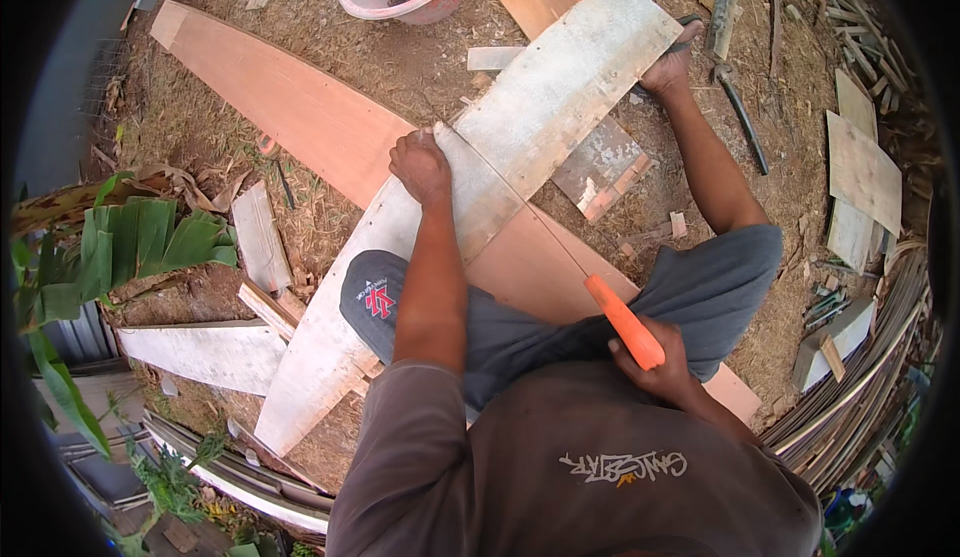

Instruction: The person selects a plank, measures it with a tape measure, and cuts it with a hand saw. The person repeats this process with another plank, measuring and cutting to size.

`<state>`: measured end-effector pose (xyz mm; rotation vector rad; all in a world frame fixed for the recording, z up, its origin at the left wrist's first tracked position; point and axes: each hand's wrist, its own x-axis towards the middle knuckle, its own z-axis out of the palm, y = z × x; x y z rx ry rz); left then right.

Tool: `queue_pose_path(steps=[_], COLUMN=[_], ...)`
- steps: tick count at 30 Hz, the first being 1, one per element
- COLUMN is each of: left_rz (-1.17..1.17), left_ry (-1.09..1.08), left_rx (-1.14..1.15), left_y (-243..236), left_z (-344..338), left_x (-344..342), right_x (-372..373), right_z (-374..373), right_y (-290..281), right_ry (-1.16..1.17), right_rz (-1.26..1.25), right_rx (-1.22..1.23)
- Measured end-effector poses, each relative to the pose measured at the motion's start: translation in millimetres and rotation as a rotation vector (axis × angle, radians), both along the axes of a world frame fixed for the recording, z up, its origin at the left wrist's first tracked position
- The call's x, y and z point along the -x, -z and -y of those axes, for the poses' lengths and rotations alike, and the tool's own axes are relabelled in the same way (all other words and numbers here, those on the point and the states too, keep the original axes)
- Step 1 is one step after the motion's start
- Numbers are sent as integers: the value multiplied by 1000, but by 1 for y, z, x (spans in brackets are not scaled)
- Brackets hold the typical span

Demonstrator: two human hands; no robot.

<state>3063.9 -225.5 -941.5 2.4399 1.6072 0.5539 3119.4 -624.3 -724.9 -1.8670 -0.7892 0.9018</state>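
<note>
A long white-painted plank (pixel 575 87) lies aslant, resting across a bare reddish plank (pixel 290 97). My left hand (pixel 420 165) grips the painted plank at its far-left edge, fingers curled and thumb near the saw line. In my right hand (pixel 655 359) is the orange handle of a handsaw (pixel 622 319). Its blade is seen edge-on as a thin line running across the painted plank toward my left hand; how deep it sits cannot be told. My bent left knee (pixel 375 297) rests over the near part of the painted plank.
A pink bucket (pixel 440 7) holding small dark pieces stands at the far side. A hammer (pixel 740 117) lies beyond my right leg. Wood offcuts (pixel 262 237) and stacked boards (pixel 860 177) lie around; banana leaves (pixel 130 257) hang at the left.
</note>
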Motion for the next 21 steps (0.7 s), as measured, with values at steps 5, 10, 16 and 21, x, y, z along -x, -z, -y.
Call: queue_pose_path(steps=[5,10,16,21], left_rz=[66,10,21,49], left_ry=[24,34,40,59], left_rx=[16,47,16,70], left_y=[-10,-12,-5,-11], left_z=[3,1,1,1], left_x=[1,-1,2,2], right_x=[-35,-11,5,-29], right_z=[-196,-66,51,-169], right_y=[74,54,-10,83], right_ry=[4,-36,-144,-40], right_rz=[52,-3,67,101], right_rx=[-95,-153,41,-124])
